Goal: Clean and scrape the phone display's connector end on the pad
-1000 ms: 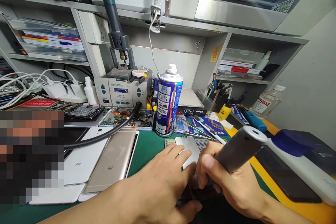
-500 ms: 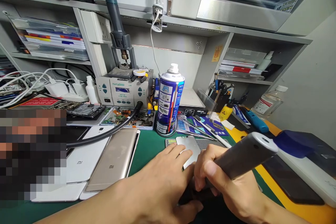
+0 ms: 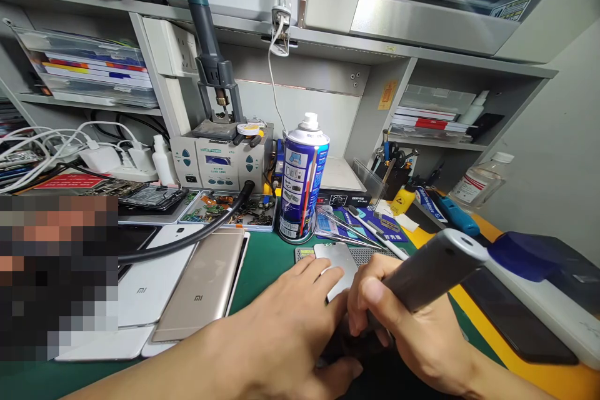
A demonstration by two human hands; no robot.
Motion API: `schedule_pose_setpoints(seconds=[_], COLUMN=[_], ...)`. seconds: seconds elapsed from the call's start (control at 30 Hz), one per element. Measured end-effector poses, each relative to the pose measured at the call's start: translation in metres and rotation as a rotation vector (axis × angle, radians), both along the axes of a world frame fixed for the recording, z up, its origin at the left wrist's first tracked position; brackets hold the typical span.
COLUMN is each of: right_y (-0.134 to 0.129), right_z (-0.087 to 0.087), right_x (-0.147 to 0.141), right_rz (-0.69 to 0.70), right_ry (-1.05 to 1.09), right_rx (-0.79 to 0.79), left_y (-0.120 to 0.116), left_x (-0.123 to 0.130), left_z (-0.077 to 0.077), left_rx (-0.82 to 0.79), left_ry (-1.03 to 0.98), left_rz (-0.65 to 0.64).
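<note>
The right hand (image 3: 417, 340) is closed, its thumb and curled fingers wrapped around the gray tool (image 3: 434, 272). The tool is a thick, smooth, slightly glossy bar, tilted, its pale rounded end up past the thumb with 1 small dark hole; its lower end is hidden in the grip. Just left of that grip, the left hand (image 3: 293, 319) arches, fingers slightly parted, thumb apart from them. A dark item (image 3: 359, 344) lies below both hands, too shadowed to make out; whether the left fingers pinch it, I cannot tell. Just beyond the left fingertips is a silver plate (image 3: 336, 262), flat and matte. Farther past the grip stands a blue spray can (image 3: 302, 190), and left of that a gray station (image 3: 218, 165) with 1 small display.
</note>
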State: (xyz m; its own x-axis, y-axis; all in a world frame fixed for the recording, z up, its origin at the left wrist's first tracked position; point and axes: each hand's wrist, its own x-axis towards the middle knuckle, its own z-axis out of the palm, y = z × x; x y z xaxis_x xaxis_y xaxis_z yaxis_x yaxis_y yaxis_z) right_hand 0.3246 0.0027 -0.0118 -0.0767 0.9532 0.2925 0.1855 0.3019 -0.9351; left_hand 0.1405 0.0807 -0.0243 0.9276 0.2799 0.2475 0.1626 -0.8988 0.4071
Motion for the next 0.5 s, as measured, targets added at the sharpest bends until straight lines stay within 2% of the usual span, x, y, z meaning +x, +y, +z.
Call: schedule_pose_setpoints(seconds=[0.27, 0.5], right_y=[0.004, 0.003], right_z=[0.012, 0.008], right_x=[0.000, 0.003], right_rz=[-0.059, -0.076], right_ry=[-0.066, -0.054], right_rx=[0.001, -0.007], left_y=[0.000, -0.001], left_x=[0.001, -0.001], left_z=[0.002, 0.001], left_rx=[-0.007, -0.003], left_ry=[0.019, 0.049], left_rz=[0.018, 0.016])
